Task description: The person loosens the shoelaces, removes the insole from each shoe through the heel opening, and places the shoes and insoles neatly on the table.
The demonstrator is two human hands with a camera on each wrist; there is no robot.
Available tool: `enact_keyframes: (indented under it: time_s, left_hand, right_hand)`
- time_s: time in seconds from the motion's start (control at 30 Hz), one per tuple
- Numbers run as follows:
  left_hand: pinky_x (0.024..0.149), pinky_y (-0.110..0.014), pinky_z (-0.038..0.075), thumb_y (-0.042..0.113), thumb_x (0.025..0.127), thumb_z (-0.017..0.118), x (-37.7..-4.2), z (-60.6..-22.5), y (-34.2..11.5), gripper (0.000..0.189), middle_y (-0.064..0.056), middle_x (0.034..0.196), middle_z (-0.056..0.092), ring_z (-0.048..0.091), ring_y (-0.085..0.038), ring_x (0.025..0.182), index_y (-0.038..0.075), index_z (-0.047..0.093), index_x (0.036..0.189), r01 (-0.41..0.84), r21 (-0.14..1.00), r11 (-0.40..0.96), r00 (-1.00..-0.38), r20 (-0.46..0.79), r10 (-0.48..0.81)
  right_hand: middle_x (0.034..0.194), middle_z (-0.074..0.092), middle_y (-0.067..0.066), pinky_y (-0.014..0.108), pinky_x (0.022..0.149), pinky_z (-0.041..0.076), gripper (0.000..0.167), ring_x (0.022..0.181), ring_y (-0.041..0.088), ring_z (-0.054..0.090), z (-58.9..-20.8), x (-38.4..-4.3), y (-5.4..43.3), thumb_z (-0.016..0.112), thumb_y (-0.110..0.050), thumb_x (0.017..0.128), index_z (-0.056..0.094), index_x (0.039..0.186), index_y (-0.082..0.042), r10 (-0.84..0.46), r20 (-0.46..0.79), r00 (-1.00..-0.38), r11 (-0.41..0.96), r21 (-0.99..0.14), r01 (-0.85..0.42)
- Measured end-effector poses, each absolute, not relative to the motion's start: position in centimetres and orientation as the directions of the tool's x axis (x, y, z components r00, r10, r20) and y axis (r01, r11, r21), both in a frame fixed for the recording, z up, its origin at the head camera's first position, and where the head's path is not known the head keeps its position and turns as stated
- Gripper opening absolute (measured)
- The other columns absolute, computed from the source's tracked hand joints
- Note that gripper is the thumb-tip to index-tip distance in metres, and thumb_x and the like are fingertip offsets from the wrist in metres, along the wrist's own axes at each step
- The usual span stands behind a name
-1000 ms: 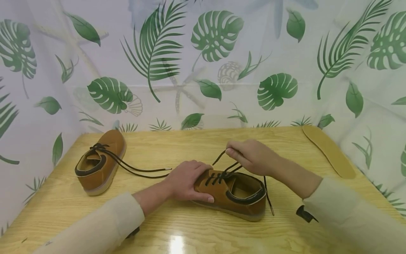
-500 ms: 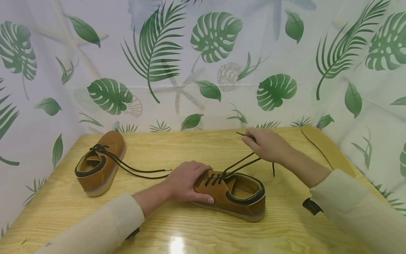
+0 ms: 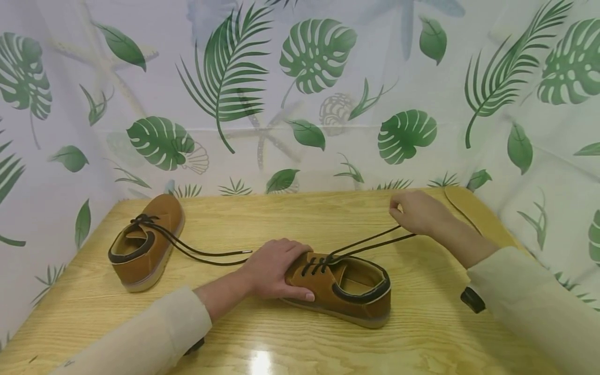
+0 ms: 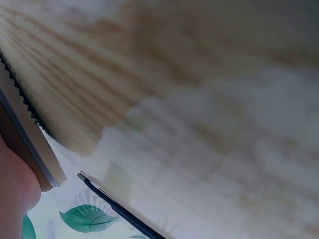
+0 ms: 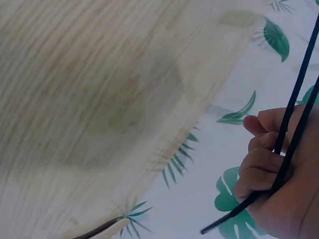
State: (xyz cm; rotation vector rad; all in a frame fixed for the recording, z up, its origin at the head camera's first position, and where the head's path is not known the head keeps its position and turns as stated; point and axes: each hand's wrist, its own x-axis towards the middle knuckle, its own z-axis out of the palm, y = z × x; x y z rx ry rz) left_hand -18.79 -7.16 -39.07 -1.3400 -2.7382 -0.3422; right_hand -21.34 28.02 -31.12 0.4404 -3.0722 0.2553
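A brown lace-up shoe (image 3: 361,297) with a dark collar lies on the table, its toe pointing left. My left hand (image 3: 276,268) grips it over the toe, thumb along the near side. In the left wrist view, part of the sole (image 4: 37,134) shows beside that hand. Two dark shoelaces (image 3: 370,242) run taut from the eyelets up to my right hand (image 3: 422,212), which holds them in curled fingers. In the right wrist view, both laces (image 5: 294,124) cross the fist and one lace end sticks out below it.
A second brown shoe (image 3: 136,265) stands at the left with its laces trailing right across the wooden table (image 3: 281,344). A tan insole (image 3: 478,208) lies at the back right, partly behind the right forearm. Leaf-patterned cloth (image 3: 300,104) walls the back and sides.
My right hand has moved right and slightly up, drawing the laces from slack to taut. The loose lace end that hung by the heel has left that spot. My left hand stays on the shoe.
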Motion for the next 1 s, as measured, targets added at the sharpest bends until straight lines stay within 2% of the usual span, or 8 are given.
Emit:
enact_keyframes:
  time_s: [0.17,0.33,0.47,0.57,0.77,0.93,1.0]
  left_hand:
    - [0.111,-0.044,0.040,0.078,0.077,0.062,-18.8,-39.1,-7.1,0.091,0.002,0.137,0.059,0.052,-0.020,0.129,0.019,0.048,0.145,0.787,0.162,0.596,-0.617,0.167,0.769]
    - [0.110,-0.043,0.040,0.078,0.078,0.062,-18.7,-39.0,-7.2,0.090,0.002,0.137,0.059,0.053,-0.019,0.128,0.020,0.048,0.145,0.787,0.158,0.596,-0.616,0.167,0.770]
    - [0.110,-0.043,0.041,0.077,0.078,0.062,-18.6,-39.0,-7.2,0.089,0.002,0.137,0.059,0.054,-0.019,0.127,0.020,0.048,0.145,0.790,0.157,0.593,-0.613,0.173,0.771]
    - [0.109,-0.043,0.041,0.078,0.078,0.062,-18.7,-39.0,-7.2,0.090,0.002,0.137,0.059,0.053,-0.019,0.128,0.020,0.048,0.145,0.790,0.153,0.593,-0.613,0.176,0.771]
    - [0.109,-0.043,0.041,0.077,0.078,0.062,-18.7,-39.0,-7.2,0.089,0.002,0.136,0.059,0.054,-0.019,0.127,0.020,0.048,0.144,0.792,0.158,0.590,-0.610,0.182,0.771]
    - [0.109,-0.043,0.041,0.078,0.078,0.062,-18.7,-39.0,-7.2,0.089,0.003,0.136,0.059,0.054,-0.019,0.126,0.020,0.048,0.144,0.794,0.153,0.588,-0.607,0.184,0.773]
    - [0.109,-0.043,0.042,0.078,0.078,0.062,-18.7,-39.0,-7.2,0.089,0.003,0.135,0.060,0.054,-0.018,0.126,0.020,0.048,0.144,0.796,0.151,0.586,-0.606,0.186,0.774]
  right_hand:
    - [0.083,0.067,0.008,0.036,0.058,0.044,0.026,0.063,0.019,0.053,-31.5,-21.6,28.8,0.048,-0.021,0.100,0.067,0.100,-0.002,-0.238,0.013,-0.971,0.966,-0.099,-0.238]
    - [0.080,0.065,0.008,0.035,0.055,0.043,0.026,0.062,0.019,0.053,-31.8,-21.7,29.2,0.046,-0.020,0.102,0.064,0.096,-0.002,-0.217,0.004,-0.976,0.972,-0.096,-0.216]
    - [0.071,0.057,0.003,0.033,0.055,0.038,0.025,0.060,0.017,0.049,-32.1,-21.7,29.2,0.047,-0.019,0.102,0.061,0.085,-0.007,-0.239,0.044,-0.970,0.964,-0.108,-0.243]
    - [0.070,0.057,0.001,0.034,0.056,0.040,0.025,0.060,0.016,0.050,-32.1,-21.6,28.7,0.048,-0.019,0.102,0.064,0.085,-0.009,-0.282,0.076,-0.956,0.950,-0.117,-0.289]
    - [0.080,0.067,0.001,0.043,0.070,0.053,0.020,0.072,0.016,0.061,-31.7,-20.6,25.5,0.054,-0.017,0.100,0.070,0.093,-0.008,-0.432,0.173,-0.885,0.883,-0.117,-0.454]
    - [0.084,0.067,0.001,0.039,0.073,0.053,0.013,0.078,0.016,0.061,-31.2,-19.1,22.3,0.058,-0.014,0.099,0.069,0.093,-0.011,-0.542,0.274,-0.794,0.804,-0.106,-0.586]
    - [0.087,0.067,0.000,0.038,0.075,0.053,0.012,0.080,0.015,0.061,-31.1,-18.4,21.2,0.058,-0.014,0.099,0.069,0.095,-0.012,-0.569,0.289,-0.770,0.771,-0.140,-0.622]
